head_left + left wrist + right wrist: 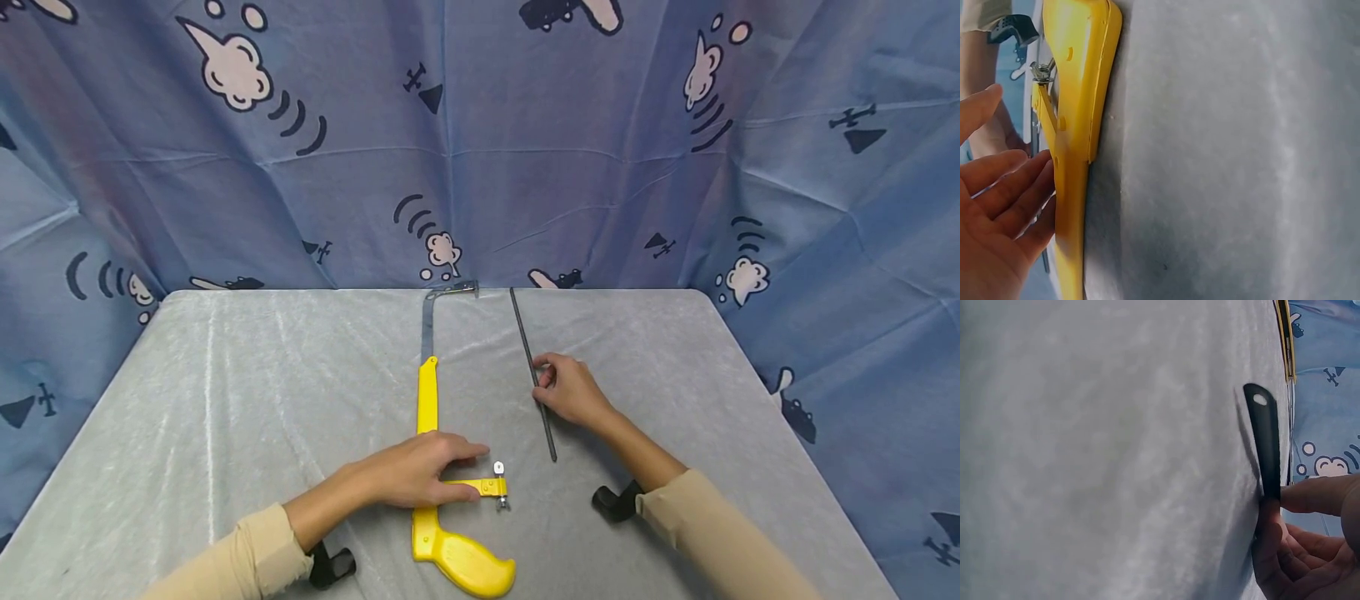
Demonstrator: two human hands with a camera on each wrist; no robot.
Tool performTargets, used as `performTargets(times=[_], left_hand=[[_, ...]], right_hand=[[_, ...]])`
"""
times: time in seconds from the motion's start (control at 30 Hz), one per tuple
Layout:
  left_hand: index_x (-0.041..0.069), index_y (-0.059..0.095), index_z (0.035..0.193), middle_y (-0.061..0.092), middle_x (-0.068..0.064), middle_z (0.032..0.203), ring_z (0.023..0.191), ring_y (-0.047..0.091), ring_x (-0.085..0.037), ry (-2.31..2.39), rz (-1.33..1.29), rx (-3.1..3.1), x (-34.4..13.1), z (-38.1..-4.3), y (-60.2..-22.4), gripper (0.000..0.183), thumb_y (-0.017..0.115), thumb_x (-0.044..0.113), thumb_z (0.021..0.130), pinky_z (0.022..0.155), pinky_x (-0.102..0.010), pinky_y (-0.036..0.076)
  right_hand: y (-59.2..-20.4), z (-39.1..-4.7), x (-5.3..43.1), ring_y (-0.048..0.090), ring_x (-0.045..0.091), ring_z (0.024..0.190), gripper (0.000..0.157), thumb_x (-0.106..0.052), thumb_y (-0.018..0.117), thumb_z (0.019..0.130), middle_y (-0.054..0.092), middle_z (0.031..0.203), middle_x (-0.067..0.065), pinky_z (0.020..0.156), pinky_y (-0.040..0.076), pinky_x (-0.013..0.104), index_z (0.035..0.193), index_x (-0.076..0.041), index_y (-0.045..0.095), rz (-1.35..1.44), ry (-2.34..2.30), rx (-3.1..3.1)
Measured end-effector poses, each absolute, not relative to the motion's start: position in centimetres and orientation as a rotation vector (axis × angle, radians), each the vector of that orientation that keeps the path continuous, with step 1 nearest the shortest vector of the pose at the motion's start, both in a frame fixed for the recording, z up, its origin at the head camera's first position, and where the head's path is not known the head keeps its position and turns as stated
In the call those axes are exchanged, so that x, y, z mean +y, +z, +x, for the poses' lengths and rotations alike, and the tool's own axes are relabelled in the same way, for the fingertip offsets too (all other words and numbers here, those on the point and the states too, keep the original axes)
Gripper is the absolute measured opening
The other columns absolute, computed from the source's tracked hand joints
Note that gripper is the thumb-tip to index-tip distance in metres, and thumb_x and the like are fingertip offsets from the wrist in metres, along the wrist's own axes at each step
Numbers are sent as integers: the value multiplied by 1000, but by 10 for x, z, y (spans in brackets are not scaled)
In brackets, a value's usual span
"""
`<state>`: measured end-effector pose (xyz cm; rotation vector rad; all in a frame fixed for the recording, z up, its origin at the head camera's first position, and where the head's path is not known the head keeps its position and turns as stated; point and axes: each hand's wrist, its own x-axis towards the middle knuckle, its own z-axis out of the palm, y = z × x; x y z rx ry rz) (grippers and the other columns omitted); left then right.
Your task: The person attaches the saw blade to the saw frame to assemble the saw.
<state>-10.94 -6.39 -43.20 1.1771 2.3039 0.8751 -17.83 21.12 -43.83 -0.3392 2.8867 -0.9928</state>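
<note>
Your left hand (420,477) lies flat, fingers straight, on the yellow hacksaw frame (427,400), which rests on the grey surface (225,400). The fingers press down where the short yellow crossbar meets the long spine, just above the pistol-style handle (465,562) at the near edge. At the crossbar's outer end sits a small wing nut (499,469), just past your fingertips. From the left wrist view your straight fingers (1019,194) lie against the side of the yellow frame (1079,125).

The frame's grey metal arm (427,329) runs away from you and bends at the far edge of the surface into a short bracket (453,289).

Your right hand (570,390) pinches the loose hacksaw blade (532,371), a thin dark strip lying on the surface to the right of the frame, roughly parallel to it and well apart from it. You hold it about midway along its length. The right wrist view shows thumb and fingers (1272,544) closed on the blade (1265,437), its rounded end with a pin hole pointing away.

A blue cartoon-print cloth (525,142) hangs behind the surface.
</note>
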Motion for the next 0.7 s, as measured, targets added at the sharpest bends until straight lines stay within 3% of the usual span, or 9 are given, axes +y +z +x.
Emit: performTargets(times=[0.43, 0.7], left_hand=[[3, 59, 136, 68, 4, 112, 98, 61, 0, 944, 1122, 2210, -61, -108, -434, 54, 72, 32, 92, 88, -19, 49], [4, 60, 135, 68, 8, 104, 92, 60, 2, 970, 1115, 2185, -60, -108, -435, 52, 73, 29, 91, 85, -18, 49]], right_hand=[[-435, -179, 211, 61, 16, 62, 44, 2, 70, 84, 66, 77, 8, 58, 49, 30, 125, 10, 57, -192, -1269, 2629], [-435, -181, 210, 64, 14, 67, 48, 1, 68, 89, 68, 82, 8, 64, 55, 31, 132, 13, 52, -19, -1489, 2380]])
